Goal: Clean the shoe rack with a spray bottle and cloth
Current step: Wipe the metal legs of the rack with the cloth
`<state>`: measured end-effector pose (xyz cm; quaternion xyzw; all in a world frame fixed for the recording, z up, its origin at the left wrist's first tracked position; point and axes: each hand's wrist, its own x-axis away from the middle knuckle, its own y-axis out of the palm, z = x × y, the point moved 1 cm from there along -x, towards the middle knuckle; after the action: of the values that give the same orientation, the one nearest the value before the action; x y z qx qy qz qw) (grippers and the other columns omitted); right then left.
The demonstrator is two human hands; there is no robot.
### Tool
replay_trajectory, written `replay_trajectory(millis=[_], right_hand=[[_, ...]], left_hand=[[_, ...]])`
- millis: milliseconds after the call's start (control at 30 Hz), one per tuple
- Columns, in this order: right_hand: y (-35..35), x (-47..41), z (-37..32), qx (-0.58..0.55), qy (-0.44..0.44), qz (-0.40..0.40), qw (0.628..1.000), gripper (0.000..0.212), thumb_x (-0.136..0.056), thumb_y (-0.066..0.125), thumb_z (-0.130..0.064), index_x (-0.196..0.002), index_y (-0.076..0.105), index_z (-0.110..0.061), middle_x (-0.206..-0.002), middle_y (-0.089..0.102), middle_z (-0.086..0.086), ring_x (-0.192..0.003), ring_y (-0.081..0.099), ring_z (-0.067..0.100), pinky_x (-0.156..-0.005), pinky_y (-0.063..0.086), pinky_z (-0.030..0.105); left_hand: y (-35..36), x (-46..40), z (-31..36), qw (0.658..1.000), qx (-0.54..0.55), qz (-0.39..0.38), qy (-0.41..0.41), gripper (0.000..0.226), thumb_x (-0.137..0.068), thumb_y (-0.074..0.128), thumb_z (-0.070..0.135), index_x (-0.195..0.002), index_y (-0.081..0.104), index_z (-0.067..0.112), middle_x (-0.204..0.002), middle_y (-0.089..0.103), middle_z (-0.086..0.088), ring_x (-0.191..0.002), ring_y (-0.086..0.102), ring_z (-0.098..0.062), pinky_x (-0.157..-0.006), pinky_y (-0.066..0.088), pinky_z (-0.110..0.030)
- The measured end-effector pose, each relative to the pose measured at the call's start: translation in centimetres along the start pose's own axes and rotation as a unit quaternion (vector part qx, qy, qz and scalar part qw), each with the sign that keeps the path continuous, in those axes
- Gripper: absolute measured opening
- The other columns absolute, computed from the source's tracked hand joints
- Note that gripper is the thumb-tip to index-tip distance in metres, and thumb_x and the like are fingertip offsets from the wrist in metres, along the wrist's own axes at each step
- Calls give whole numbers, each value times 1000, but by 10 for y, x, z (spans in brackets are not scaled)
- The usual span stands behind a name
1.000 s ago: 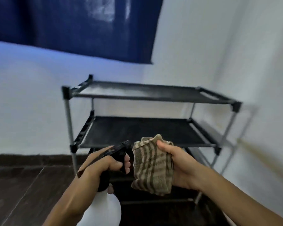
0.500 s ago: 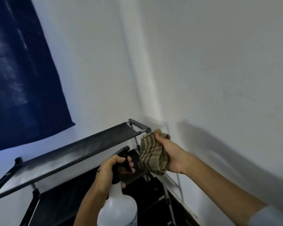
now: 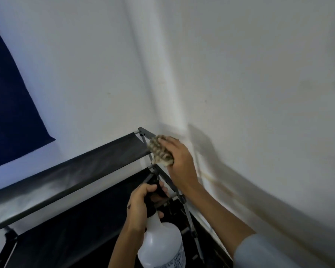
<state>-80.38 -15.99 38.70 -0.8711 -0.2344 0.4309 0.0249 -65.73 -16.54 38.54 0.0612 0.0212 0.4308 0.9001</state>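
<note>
Wiping step was underway: right hand (image 3: 179,159) pressed the bunched cloth (image 3: 160,151) onto the shoe rack (image 3: 97,161) top shelf's far right corner, left hand (image 3: 141,204) gripped the spray bottle (image 3: 162,244). Next probably needed swiping along the shelf.

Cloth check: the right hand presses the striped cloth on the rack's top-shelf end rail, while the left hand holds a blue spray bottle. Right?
Not quite. The head view shows the spray bottle is white with a black trigger head, not blue. The rest stands: the right hand presses the cloth on the top shelf's end rail; the left hand holds the bottle.
</note>
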Motion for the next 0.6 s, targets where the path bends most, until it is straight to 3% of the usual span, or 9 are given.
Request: replay_trajectory(millis=[67, 167, 233, 333, 433, 500, 600], right_hand=[[13, 19, 13, 23, -29, 23, 999, 41, -86, 63, -14, -127, 59, -13, -141, 48, 4, -126, 49, 24, -104, 44, 36], [16, 42, 32, 23, -10, 37, 999, 42, -87, 63, -7, -129, 58, -11, -142, 45, -7, -128, 47, 11, -104, 45, 31], [15, 50, 40, 29, 1, 12, 999, 46, -83, 65, 3, -126, 60, -11, -141, 48, -1, -128, 48, 18, -103, 45, 38], [6, 45, 36, -7, 23, 11, 1000, 53, -77, 60, 12, -122, 62, -16, -135, 54, 0, -125, 50, 22, -101, 44, 44], [-5, 26, 15, -47, 25, 76, 996, 46, -79, 68, -1, -121, 62, -18, -129, 55, -7, -119, 52, 4, -101, 45, 23], [-7, 16, 6, -4, -10, 68, 998, 41, -84, 67, -7, -123, 61, -19, -129, 53, -11, -119, 48, -3, -101, 38, 10], [0, 25, 20, 30, 4, -11, 999, 35, -86, 64, -16, -120, 63, -25, -129, 57, -2, -120, 51, 10, -103, 37, 17]], left_hand=[[-2, -10, 1, 1000, 18, -13, 14, 26, -80, 49, 23, -80, 70, 9, -82, 69, -14, -78, 65, -27, -53, 40, -31], [-1, -22, 1, 999, 34, -28, 9, 29, -71, 54, 29, -84, 69, 7, -82, 69, -14, -77, 65, -27, -56, 44, -32], [1, -25, -1, 999, 34, -35, -3, 31, -68, 55, 30, -84, 69, 7, -82, 69, -15, -76, 65, -26, -58, 45, -34], [5, -25, 0, 997, 49, -52, -9, 34, -64, 55, 32, -82, 68, 7, -80, 68, -14, -73, 65, -24, -47, 42, -29], [7, -26, 2, 996, 59, -69, -5, 35, -59, 54, 35, -77, 67, 8, -80, 65, -14, -72, 63, -22, -45, 38, -27], [5, -26, 2, 997, 53, -61, -6, 35, -59, 55, 36, -77, 67, 9, -80, 66, -13, -74, 63, -23, -47, 37, -28], [3, -27, -1, 999, 36, -41, -7, 29, -71, 52, 29, -82, 67, 6, -80, 68, -14, -75, 65, -25, -49, 38, -27]])
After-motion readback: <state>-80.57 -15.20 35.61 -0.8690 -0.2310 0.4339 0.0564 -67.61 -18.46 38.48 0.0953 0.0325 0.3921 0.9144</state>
